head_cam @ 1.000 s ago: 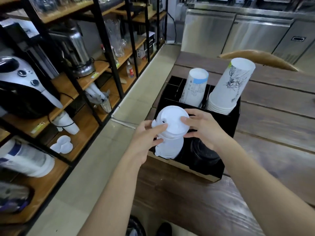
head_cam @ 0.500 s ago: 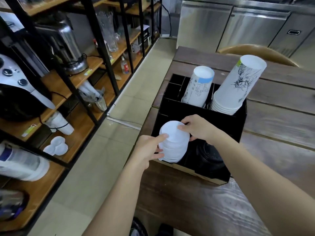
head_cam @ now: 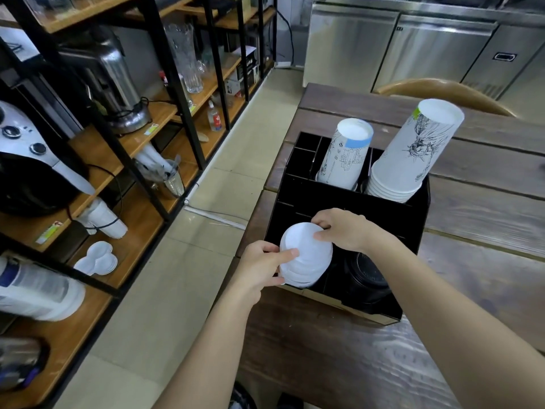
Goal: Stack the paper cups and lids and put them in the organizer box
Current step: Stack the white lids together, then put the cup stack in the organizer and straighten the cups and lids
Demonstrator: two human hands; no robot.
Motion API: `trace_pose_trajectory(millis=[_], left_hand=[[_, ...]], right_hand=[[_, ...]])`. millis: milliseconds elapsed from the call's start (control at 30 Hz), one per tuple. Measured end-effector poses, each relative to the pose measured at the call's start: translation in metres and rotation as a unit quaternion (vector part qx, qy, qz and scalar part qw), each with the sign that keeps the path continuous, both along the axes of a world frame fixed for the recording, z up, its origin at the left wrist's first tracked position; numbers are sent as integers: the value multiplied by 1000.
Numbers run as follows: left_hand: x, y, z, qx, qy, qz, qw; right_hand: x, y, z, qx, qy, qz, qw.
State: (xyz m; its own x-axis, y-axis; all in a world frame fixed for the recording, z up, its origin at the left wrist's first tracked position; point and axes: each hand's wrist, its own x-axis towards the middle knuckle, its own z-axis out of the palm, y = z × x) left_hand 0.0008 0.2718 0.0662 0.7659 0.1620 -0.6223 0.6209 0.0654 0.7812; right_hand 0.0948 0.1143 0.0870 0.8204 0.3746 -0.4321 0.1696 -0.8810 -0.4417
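- The left hand (head_cam: 259, 267) has its grip curled round the near side of the white lid stack (head_cam: 306, 258).
- The right hand (head_cam: 345, 228) pinches the stack's far rim in a narrow grip.
- The stack leans partly down in the front-left compartment of the black organizer box (head_cam: 410, 222) on the table (head_cam: 324, 349), with black lids (head_cam: 368, 273) beside it.
- In the rear compartments stand the short cup stack (head_cam: 345, 154) and the tall cup stack (head_cam: 413, 154), both upturned.

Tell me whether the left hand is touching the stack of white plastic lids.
Touching. The head view shows the thumb of the left hand lying across the stack of white plastic lids, with its fingers curled against the stack's near side and no gap.
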Motion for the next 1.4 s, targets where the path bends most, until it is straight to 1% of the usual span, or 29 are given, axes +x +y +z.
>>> trace_pose_trajectory(millis=[67,200,300,367,433,500,633,700,733,800,900,967,1033,1100,1167,1200,1267,1400], left_hand=[[2,1,1,6,3,-11,1000],[7,3,6,47,-4,-51,998],[10,6,15,115,-32,-79,990],[15,6,26,165,-75,-90,979],[22,0,43,208,-137,-87,965],[31,-12,63,228,-203,-87,948],[51,-49,90,200,-303,-100,927],[61,-71,98,182,-335,-108,918],[67,-80,100,172,-348,-115,914],[80,-99,100,144,-363,-147,909],[97,-119,100,84,-352,-197,911],[103,-129,101,51,-332,-220,916],[108,-137,101,47,-318,-236,917],[112,-143,99,25,-310,-232,921],[114,-148,98,-12,-302,-227,926],[115,-149,96,-15,-301,-226,926],[116,-152,91,3,-310,-234,921],[118,-153,80,41,-311,-251,915]], right_hand=[[1,-4,-2,29,10,-2,1000],[-6,-5,2,51,-9,-19,998],[-13,-11,12,121,-59,-65,989],[-18,-19,25,173,-100,-101,974],[-22,-30,39,230,-143,-140,952],[-25,-44,51,273,-197,-201,920],[-26,-73,65,321,-286,-323,843],[-24,-87,68,329,-296,-356,823],[-22,-93,70,332,-288,-363,821],[-17,-102,72,339,-259,-355,832],[-12,-105,71,380,-184,-295,857],[-11,-104,71,424,-148,-246,859],[-8,-103,68,460,-145,-208,851],[-4,-102,64,472,-150,-197,846],[1,-102,58,456,-166,-203,850],[2,-102,57,440,-176,-200,857],[6,-103,55,427,-189,-198,862],[14,-108,53,454,-179,-194,851]])
